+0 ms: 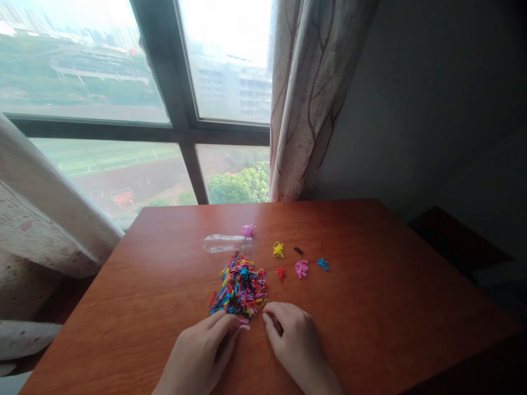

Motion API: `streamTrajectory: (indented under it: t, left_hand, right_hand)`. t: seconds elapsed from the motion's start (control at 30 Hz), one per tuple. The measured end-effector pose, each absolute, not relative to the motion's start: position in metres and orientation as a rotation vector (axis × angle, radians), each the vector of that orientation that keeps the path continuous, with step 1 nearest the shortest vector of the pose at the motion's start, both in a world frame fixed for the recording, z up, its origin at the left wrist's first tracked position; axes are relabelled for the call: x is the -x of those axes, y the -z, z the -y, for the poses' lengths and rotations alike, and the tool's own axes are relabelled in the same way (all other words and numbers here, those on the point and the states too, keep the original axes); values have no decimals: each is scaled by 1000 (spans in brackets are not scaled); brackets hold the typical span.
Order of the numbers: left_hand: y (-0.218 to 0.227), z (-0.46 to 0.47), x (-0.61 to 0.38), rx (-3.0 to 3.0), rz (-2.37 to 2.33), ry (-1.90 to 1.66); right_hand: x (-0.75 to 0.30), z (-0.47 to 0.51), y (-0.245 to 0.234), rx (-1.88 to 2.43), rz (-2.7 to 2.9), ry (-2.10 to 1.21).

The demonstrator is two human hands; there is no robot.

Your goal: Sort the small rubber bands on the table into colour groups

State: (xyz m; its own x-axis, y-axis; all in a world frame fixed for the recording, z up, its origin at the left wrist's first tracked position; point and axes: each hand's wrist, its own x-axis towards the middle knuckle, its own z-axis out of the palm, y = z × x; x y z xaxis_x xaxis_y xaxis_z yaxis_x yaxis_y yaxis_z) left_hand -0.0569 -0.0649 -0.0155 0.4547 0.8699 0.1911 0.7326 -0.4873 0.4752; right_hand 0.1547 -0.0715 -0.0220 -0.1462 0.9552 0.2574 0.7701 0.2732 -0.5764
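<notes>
Both hands rest on the wooden table (370, 307) at the near edge of a heap of small coloured elastic bands (240, 285). The left hand (201, 351) has its fingertips curled against a loose pink band (244, 326) lying just clear of the heap, though whether it is actually pinched or only touched cannot be told. The right hand (294, 340) lies just beside it, fingers bent loosely onto the wood and holding nothing that shows. Drawing one band free looks like the work in hand, and it would likely go best with a light fingertip pinch on a single loop while the other hand steadies the tangle, since the bands seem interlocked and a hard tug could drag several along. Beyond the heap lie five small clusters, one of each colour: yellow (279, 249), dark (298, 250), red (281, 273), pink (302, 269) and blue (323, 264), all apart from one another. One clear bottle (224, 243) lies on its side behind the heap, with one pink cap (247, 230) at its end. The bands in the heap are too many and too tangled to count.
</notes>
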Motion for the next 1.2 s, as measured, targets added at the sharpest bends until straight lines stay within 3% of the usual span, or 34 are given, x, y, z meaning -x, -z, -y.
streamTrajectory:
  t: [0.6,1.2]
  left_hand:
    - [13,66,55,-2415,-1376,-566]
    - [15,66,56,-2398,-1379,-507]
  right_hand:
    - [-152,69,30,1664,1904,-248]
    - [-155,71,22,1565,1965,-429]
